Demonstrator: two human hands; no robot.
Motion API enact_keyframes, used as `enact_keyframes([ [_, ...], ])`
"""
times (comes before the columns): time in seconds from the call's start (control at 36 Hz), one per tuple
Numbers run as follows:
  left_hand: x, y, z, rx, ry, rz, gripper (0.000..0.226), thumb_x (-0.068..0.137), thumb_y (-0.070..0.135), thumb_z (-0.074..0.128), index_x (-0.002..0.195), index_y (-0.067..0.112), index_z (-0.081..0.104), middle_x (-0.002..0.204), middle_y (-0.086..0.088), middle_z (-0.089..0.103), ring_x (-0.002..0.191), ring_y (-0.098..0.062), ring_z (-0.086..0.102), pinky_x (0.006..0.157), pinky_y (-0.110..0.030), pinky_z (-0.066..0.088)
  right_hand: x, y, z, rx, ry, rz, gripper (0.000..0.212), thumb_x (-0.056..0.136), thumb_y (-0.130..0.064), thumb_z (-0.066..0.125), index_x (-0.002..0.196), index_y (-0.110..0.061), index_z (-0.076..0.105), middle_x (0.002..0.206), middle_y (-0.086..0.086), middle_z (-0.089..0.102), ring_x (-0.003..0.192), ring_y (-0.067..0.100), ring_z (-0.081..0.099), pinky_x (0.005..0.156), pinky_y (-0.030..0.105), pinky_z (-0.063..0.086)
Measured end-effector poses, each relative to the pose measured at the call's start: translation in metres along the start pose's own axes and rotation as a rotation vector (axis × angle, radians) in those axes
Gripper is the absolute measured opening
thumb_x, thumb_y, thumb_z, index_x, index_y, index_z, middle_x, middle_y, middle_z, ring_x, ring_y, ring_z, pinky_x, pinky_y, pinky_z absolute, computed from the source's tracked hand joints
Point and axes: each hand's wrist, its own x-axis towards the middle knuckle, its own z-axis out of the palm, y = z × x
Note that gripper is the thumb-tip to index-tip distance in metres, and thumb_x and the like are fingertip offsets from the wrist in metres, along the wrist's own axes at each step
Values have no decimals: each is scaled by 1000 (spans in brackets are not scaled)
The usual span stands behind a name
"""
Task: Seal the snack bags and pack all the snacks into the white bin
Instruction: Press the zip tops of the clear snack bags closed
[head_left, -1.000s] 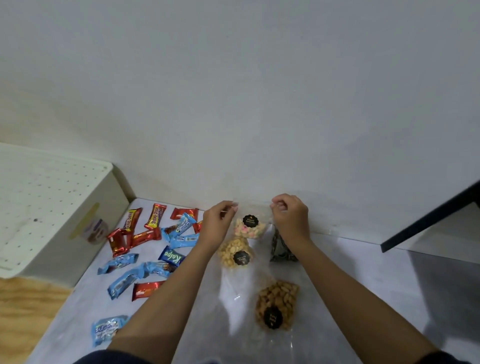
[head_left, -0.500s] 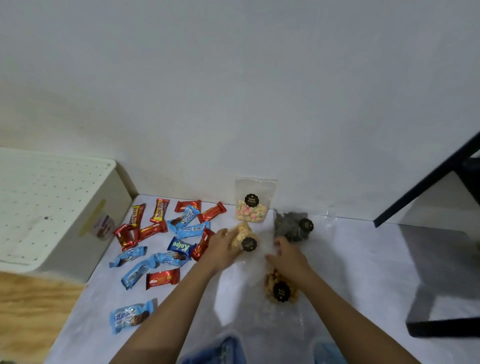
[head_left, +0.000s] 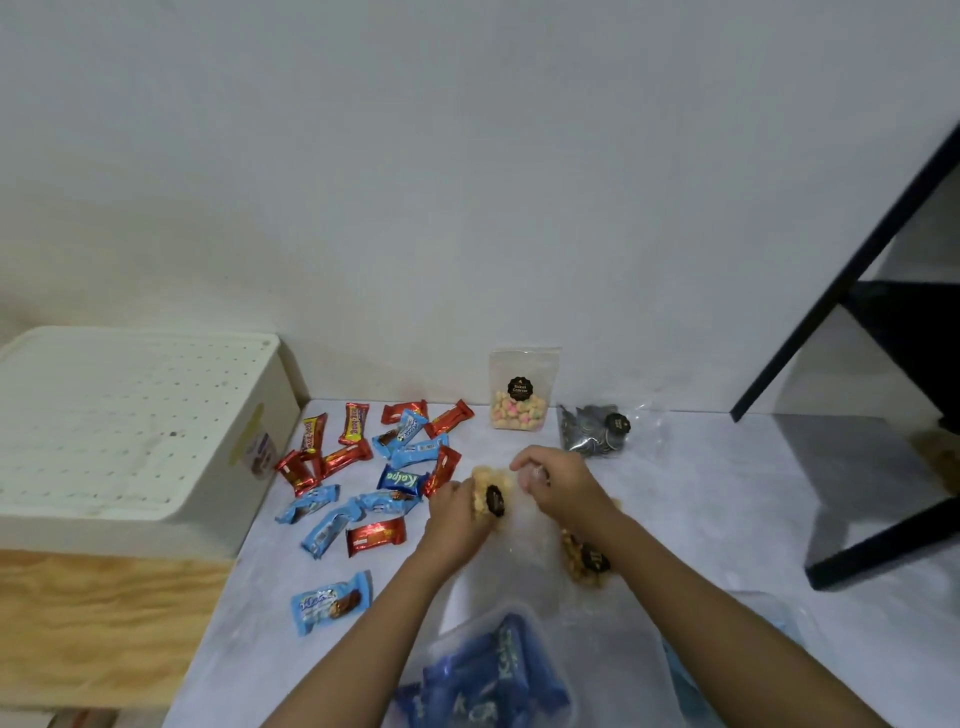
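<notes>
Up from the nut bag (head_left: 586, 562) comes my right hand (head_left: 563, 483), pinching the clear top of the puff bag (head_left: 487, 492) that my left hand (head_left: 457, 517) clasps: pale yellow puffs, round black sticker, held just in front of the standing pink-snack bag (head_left: 522, 395).

- Both my bare forearms reach forward from the bottom edge and converge ahead of me.
- My left hand (head_left: 457, 514) curls round the snack bag (head_left: 485, 493) from the left.
- My right hand (head_left: 561, 483), knuckles up and fingers curled, pinches the bag's clear top.
</notes>
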Motion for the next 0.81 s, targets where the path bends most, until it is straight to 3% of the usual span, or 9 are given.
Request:
enact_keyframes([
  [0.08, -11, 3, -15, -51, 67, 124, 60, 83, 26, 62, 137, 15, 38, 142, -7, 36, 134, -26, 29, 110, -38, 30, -5, -20, -5, -53, -43, -54, 24, 86, 0, 48, 98, -12, 65, 81, 3, 67, 71, 12, 61, 64, 15, 45],
  [0.14, -20, 6, -26, -83, 77, 238, 64, 85, 18, 62, 142, 18, 33, 145, -4, 31, 137, -21, 25, 111, -30, 24, -8, -31, -6, -89, -79, -74, 24, 85, -1, 52, 100, -15, 64, 78, -3, 65, 68, 5, 59, 66, 14, 45],
  [0.25, -37, 12, -38, -203, -61, 326, 35, 88, 15, 57, 124, 17, 55, 115, 4, 56, 105, -9, 51, 90, -24, 40, -15, -43, -4, -183, -142, -131, 21, 83, -6, 62, 101, -17, 63, 85, -1, 71, 74, 8, 62, 73, 20, 49],
  [0.33, -48, 8, -33, -295, -101, 312, 18, 91, 17, 55, 100, 10, 69, 89, -1, 68, 79, -7, 59, 76, -23, 47, -26, -39, 0, -191, -168, -100, 18, 83, -11, 63, 100, -19, 62, 87, 1, 72, 79, 10, 65, 77, 24, 53],
  [0.47, -57, -10, -22, -456, -46, 203, 18, 88, 8, 60, 102, 4, 70, 99, -4, 70, 88, -5, 62, 76, -5, 44, -46, -16, -3, -158, -142, 35, 12, 79, -16, 68, 89, -23, 65, 81, -8, 65, 80, 7, 63, 78, 23, 51],
  [0.61, -61, -20, -18, -580, -2, 154, 18, 87, 9, 61, 103, 6, 69, 100, -6, 69, 94, -13, 64, 80, -8, 48, -62, 1, -12, -92, -45, 125, 19, 78, -16, 72, 70, -31, 62, 73, -5, 64, 68, 4, 56, 67, 19, 46],
  [0.69, -63, -16, -22, -658, 36, 183, 19, 87, 9, 62, 105, 6, 68, 99, -2, 69, 91, -4, 63, 79, -8, 49, -67, 5, -12, -21, 15, 161, 18, 81, -12, 69, 74, -28, 65, 80, 3, 69, 72, 6, 60, 68, 15, 46],
  [0.81, -62, -10, -28, -715, 77, 217, 16, 86, 11, 62, 98, 19, 68, 98, 1, 70, 96, -10, 65, 87, -21, 51, -73, 7, -11, 133, 94, 201, 15, 84, -3, 64, 82, -18, 68, 76, -3, 69, 67, -7, 64, 64, 6, 48],
])
